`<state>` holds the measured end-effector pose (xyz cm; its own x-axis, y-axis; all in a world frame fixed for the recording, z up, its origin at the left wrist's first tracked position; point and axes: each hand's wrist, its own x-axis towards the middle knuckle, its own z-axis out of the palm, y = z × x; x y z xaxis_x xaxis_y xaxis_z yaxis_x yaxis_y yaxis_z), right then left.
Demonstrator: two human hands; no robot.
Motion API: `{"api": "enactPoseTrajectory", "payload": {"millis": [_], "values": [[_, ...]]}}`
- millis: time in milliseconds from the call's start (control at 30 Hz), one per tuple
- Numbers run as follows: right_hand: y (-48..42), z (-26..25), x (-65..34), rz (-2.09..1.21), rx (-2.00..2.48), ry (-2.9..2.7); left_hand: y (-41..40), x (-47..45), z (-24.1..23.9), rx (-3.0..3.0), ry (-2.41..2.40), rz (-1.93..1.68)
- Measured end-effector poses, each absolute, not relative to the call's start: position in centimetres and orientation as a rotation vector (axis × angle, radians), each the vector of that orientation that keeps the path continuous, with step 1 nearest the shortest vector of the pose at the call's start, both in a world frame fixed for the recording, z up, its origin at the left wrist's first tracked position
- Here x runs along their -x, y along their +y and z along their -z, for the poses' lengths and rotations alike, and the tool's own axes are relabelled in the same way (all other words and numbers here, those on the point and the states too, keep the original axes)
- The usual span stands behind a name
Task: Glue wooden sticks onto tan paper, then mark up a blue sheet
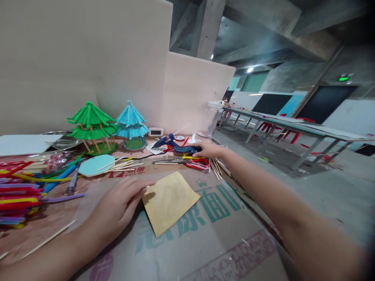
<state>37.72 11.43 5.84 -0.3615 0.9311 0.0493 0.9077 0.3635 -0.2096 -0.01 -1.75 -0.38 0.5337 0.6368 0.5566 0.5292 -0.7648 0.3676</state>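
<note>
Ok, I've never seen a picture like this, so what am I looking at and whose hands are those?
No machine here: these are one person's bare hands, seen by a camera worn on their head. The left hand seemingly pinches one corner of a tan square sheet over printed brown cardboard. The right hand is at a dark blue handle, apparently part of a blue glue gun; its grip is unclear. Beyond stand a green model pavilion with a two-tiered roof and a light blue one.

The tan, four-sided sheet [172,203] was angled over the cardboard [231,234], its left corner held in the left hand [124,197]; the dark-blue tool [186,149] lay beyond, its right end at the right hand [208,149].
</note>
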Motion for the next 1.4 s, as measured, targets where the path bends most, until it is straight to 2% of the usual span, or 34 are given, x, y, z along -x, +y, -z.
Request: {"api": "enactPoseTrajectory", "payload": {"millis": [233,333,467,667,867,967,1167,1400], "values": [[8.0,-5.4,-35.4,0.001,1.699,-2.342,-1.9,-0.3,0.0,-2.419,1.229,-1.129],[5.1,-5.0,-34.0,0.029,1.666,-2.432,-2.2,-0.4,-0.6,-2.378,1.219,-1.137],[3.1,-3.8,-33.3,0.257,1.646,-2.575,-2.3,-0.5,-0.7,-2.354,1.178,-1.149],[3.4,-3.4,-33.3,0.145,1.569,-2.349,-2.2,-0.6,-0.5,-2.341,1.185,-1.186],[-1.2,-5.5,-26.6,-0.129,1.095,-2.26,-2.4,-0.5,-0.9,-2.357,1.13,-1.278],[-2.8,-4.7,-23.5,-0.187,0.931,-2.271,-2.4,-0.4,-0.9,-2.392,1.08,-1.278],[-2.3,-1.5,-22.4,-0.205,0.92,-2.24,-2.6,-0.5,-1.0,-2.465,0.979,-1.325],[-2.9,-1.6,-22.5,-0.123,0.787,-2.286,-2.6,-0.5,-0.9,-2.541,0.92,-1.321]]}}
